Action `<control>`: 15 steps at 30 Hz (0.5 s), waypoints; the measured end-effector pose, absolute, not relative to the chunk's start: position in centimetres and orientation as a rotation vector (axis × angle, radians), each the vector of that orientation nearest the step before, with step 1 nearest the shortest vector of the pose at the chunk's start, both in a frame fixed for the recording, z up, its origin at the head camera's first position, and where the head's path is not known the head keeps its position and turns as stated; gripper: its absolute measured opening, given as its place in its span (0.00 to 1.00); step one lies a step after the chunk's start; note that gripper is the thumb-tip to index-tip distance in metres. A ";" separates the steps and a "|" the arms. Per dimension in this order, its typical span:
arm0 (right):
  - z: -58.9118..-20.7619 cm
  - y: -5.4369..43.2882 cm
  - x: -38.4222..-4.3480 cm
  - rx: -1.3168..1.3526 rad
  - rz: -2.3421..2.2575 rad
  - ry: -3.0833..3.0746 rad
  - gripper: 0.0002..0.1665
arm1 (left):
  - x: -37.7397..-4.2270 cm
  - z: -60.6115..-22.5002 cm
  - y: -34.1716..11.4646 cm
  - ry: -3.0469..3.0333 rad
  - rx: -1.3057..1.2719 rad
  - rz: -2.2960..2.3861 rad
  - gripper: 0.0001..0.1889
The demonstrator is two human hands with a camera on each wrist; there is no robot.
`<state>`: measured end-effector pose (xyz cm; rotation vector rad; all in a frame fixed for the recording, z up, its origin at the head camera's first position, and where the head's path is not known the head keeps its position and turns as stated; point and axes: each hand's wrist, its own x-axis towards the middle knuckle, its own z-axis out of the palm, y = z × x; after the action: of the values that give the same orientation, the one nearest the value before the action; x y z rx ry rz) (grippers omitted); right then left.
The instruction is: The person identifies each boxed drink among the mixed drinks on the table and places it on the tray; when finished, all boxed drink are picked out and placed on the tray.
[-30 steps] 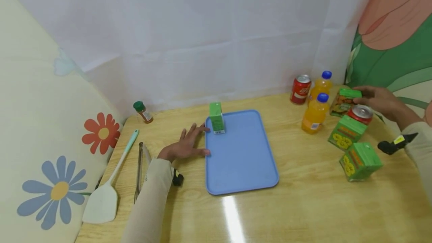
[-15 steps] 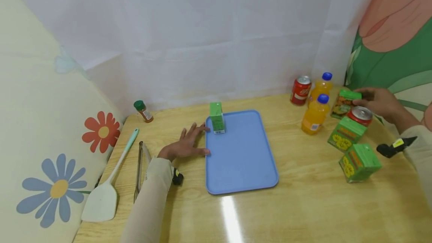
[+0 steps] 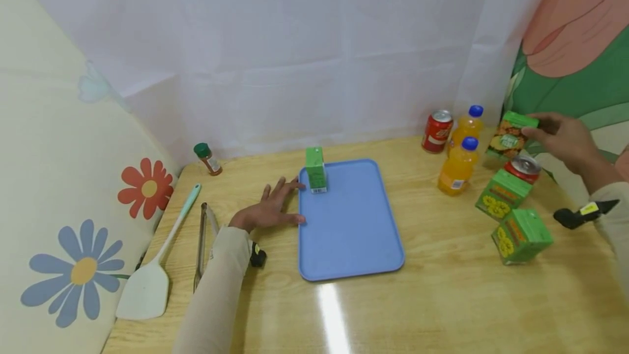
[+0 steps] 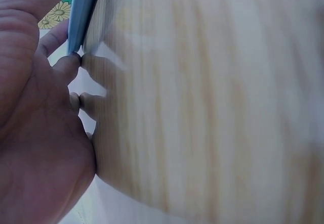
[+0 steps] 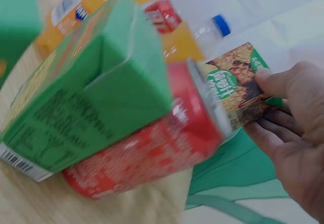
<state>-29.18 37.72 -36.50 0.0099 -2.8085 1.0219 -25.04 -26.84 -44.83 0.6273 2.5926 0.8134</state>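
Observation:
My right hand point(image 3: 565, 140) pinches a green drink carton point(image 3: 510, 136) with a brown picture, tilted and raised behind a red can point(image 3: 524, 168). The right wrist view shows the thumb across the face of that carton point(image 5: 234, 80) and the fingers behind it. On the left, my left hand point(image 3: 270, 209) lies with spread fingers against the left rim of a blue tray point(image 3: 351, 223). In the left wrist view the thumb and fingers reach the tray's edge point(image 4: 82, 16). Another green carton point(image 3: 316, 171) stands upright in the tray's far left corner.
Two green cartons with yellow flowers, a nearer carton point(image 3: 522, 236) and a farther carton point(image 3: 503, 194), stand by the red can. Orange drink bottles point(image 3: 458, 167) and another red can point(image 3: 437, 131) are left of them. A spice jar point(image 3: 208, 159), tongs point(image 3: 200, 245) and a spatula point(image 3: 144, 291) lie left.
My right hand has lifted the carton with the brown picture up and slightly to the right, from behind the red can. The left hand stays at the tray.

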 end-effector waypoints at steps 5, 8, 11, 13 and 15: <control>-34.5 37.1 -28.9 0.016 1.000 -2.701 0.42 | -25.0 -44.7 -26.7 2.590 0.627 0.815 0.45; -33.0 36.5 -28.5 0.015 0.990 -2.642 0.40 | -24.9 -44.8 -26.6 2.589 0.622 0.819 0.45; -31.5 35.7 -28.2 0.011 1.026 -2.576 0.38 | -24.9 -44.8 -26.6 2.588 0.619 0.818 0.46; -30.5 35.1 -28.0 0.008 1.060 -2.536 0.36 | -24.9 -44.9 -26.7 2.590 0.610 0.816 0.46; -29.6 34.3 -27.8 0.009 1.095 -2.518 0.35 | -25.0 -44.9 -26.8 2.594 0.606 0.818 0.46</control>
<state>-27.81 34.32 -29.56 0.0092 -2.5184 1.0954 -24.99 -26.79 -44.91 0.6058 2.5938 0.8183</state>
